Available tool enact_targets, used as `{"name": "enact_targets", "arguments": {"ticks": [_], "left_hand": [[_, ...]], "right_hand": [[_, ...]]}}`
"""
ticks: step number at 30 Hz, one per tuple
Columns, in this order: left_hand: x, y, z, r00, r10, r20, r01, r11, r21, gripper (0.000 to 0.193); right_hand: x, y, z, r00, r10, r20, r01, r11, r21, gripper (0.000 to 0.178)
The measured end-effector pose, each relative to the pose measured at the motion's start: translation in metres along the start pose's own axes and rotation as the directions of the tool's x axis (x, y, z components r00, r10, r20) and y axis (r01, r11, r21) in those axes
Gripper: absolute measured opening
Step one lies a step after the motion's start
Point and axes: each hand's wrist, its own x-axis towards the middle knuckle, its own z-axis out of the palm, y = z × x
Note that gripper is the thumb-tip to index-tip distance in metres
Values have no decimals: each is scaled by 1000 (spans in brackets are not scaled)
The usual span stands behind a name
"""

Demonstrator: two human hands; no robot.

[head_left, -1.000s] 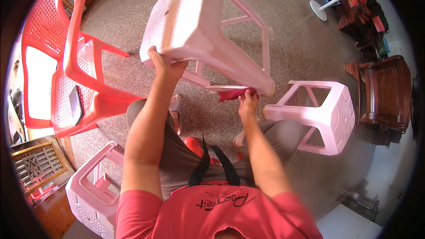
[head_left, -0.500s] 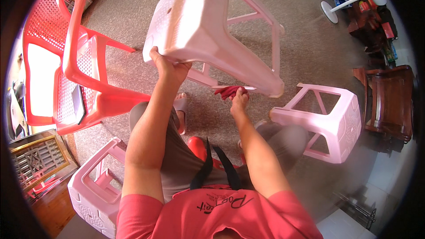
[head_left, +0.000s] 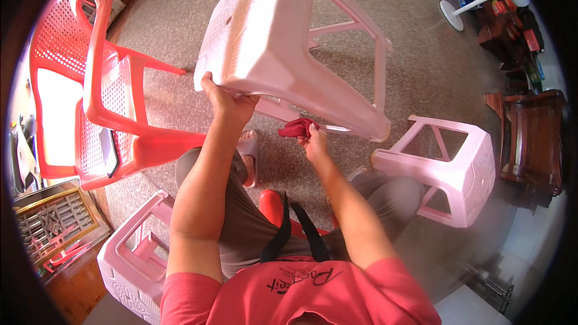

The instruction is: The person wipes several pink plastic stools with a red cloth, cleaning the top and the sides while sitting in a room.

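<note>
A large pale pink plastic stool (head_left: 265, 36) is tilted on its side in front of me, its seat facing left and its legs pointing right. My left hand (head_left: 232, 105) grips the near edge of its seat, thumb on top and fingers out of sight beneath. In my right hand (head_left: 314, 143) is a bunched dark red cloth (head_left: 295, 127), pinched between thumb and fingers. The cloth is by the stool's near lower crossbar; whether it presses on the bar I cannot make out.
Left stands a red plastic armchair (head_left: 120, 117) with a dark flat object (head_left: 109, 151) on its seat. A smaller pink stool (head_left: 451, 168) lies tipped at my right, another (head_left: 135, 259) at lower left. Wooden furniture (head_left: 530, 138) and a white-stemmed stand (head_left: 472, 6) line the right side.
My right hand has moved left with the red cloth, along the stool's near crossbar. My left hand keeps its hold on the seat edge, slightly lower in view.
</note>
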Motion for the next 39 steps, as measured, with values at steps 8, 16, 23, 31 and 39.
{"name": "enact_targets", "arguments": {"ticks": [8, 16, 23, 31, 39], "left_hand": [[-6, -6, 11, 999, -11, 49, 12, 1000, -12, 66], [-1, -14, 7, 987, -2, 162, -10, 997, 74, 68], [1, -15, 5, 899, -75, 431, 73, 997, 21, 70], [-22, -7, 5, 889, -148, 434, 96, 986, 138, 73], [-26, -19, 10, 875, -228, 427, 167, 970, 175, 68]], "right_hand": [[-129, -64, -1, 611, -463, 642, 594, 805, 15, 32], [-218, -124, 69, 31, -875, 483, 990, 92, 103, 45], [-180, -120, 120, -252, -793, 555, 743, -526, -414, 68], [-186, -111, 107, -20, -839, 544, 601, -445, -664, 79], [-164, -151, 78, -81, -916, 393, 710, -330, -622, 75]]}}
